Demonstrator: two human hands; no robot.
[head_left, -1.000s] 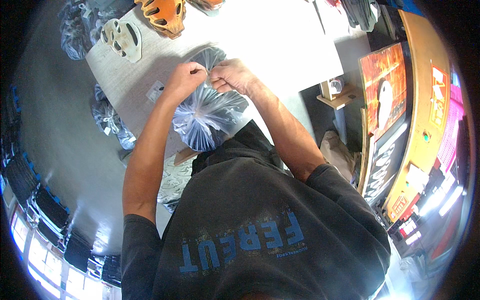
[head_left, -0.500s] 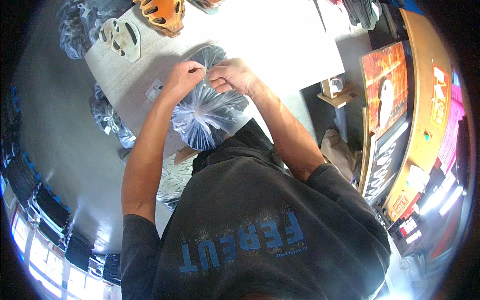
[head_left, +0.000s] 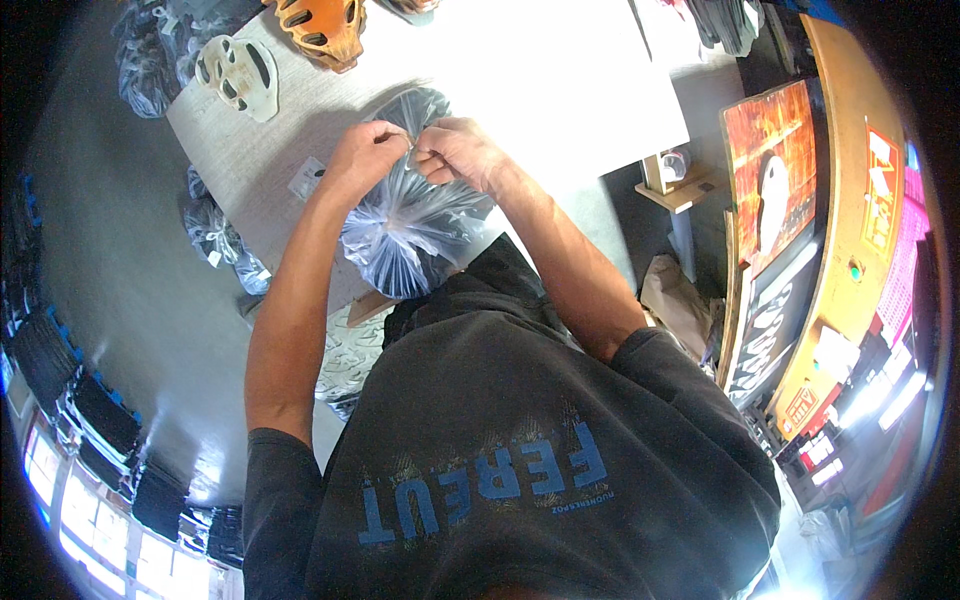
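Note:
A clear plastic bag with dark contents lies at the near edge of the pale table. Its film is drawn into pleats that meet at a pale bunched spot. Beyond the hands a further dark part of it shows. My left hand is closed, thumb and forefinger pinching at the narrow part of the film. Close beside it, my right hand has its fingers curled in on the same part. Whether a tie or cord is between the fingertips is too small to tell.
Orange and cream slotted moulded pieces lie at the table's far left. A small clear packet lies left of my left forearm. Filled bags sit below the table's left side. A small wooden shelf stands at right.
Both hands stay at the narrow part of the bag with only slight finger movement. The view has shifted a little.

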